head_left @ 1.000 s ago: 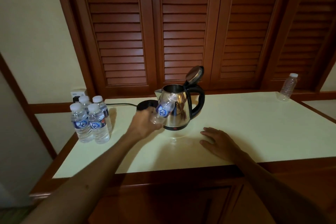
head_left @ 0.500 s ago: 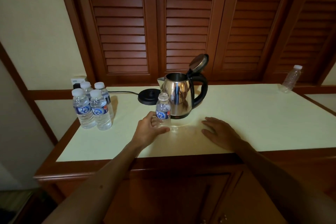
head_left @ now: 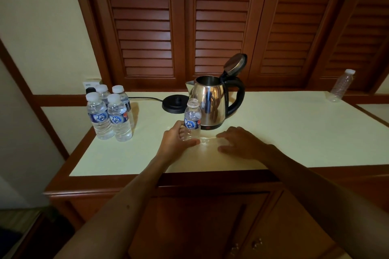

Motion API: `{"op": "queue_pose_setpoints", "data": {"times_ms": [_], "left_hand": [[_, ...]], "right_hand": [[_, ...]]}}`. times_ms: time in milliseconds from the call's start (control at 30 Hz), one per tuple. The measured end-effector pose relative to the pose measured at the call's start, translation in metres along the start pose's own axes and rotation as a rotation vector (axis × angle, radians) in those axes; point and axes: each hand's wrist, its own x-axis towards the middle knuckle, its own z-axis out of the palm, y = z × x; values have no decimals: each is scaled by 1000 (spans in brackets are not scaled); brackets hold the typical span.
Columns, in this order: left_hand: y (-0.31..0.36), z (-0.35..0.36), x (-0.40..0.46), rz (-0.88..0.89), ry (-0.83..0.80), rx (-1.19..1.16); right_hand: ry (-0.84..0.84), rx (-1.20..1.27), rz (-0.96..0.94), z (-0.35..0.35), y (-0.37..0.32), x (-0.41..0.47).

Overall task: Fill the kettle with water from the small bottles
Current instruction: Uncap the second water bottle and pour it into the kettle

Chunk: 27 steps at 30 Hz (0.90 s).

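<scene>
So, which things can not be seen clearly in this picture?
- Water level in the kettle: head view, steel wall and dark inside hide it.
- Wall socket: head view, the four capped bottles stand before it.
- Left hand fingers: behind the open bottle, so the grip is unclear.

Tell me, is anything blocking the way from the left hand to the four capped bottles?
Nothing visible does. The left hand grips the uncapped bottle in front of the kettle, and only bare counter lies between it and the four capped bottles to its left.
</scene>
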Motion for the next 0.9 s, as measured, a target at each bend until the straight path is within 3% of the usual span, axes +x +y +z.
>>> {"op": "queue_pose_setpoints", "data": {"times_ms": [167, 333, 400, 600, 900], "left_hand": [[-1, -2, -1, 17, -14, 13], [-4, -4, -1, 29, -7, 3], [-5, -4, 0, 27, -16, -4], [-4, -4, 1, 25, -40, -16], [-7, -6, 3, 89, -35, 82]], "right_hand": [[9, 106, -78, -11, -13, 7], [340, 343, -173, -73, -57, 14], [389, 362, -192, -98, -73, 22], [246, 266, -309, -120, -96, 39], [77, 142, -322, -131, -95, 49]]}}
